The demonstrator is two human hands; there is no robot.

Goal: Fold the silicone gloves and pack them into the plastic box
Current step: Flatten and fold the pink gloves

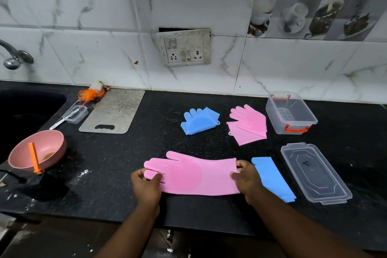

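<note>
A pink silicone glove (pixel 194 175) lies flat and stretched out across the black counter in front of me, fingers pointing left. My left hand (pixel 146 185) pinches its fingertips. My right hand (pixel 246 178) grips its cuff end. A blue glove (pixel 272 178) lies just right of my right hand, partly hidden under it. Farther back rest a folded blue glove (pixel 200 121) and a folded pink glove (pixel 249 124). The clear plastic box (pixel 291 113) with orange clips stands open at the back right, with nothing in it. Its clear lid (pixel 315 172) lies in front of it.
A grey cutting board (pixel 114 111) lies at the back left, beside a small clear container (pixel 76 113). A pink bowl (pixel 37 148) with an orange tool stands by the dark sink (pixel 25 109). The counter's front edge (pixel 188 226) runs just below my wrists.
</note>
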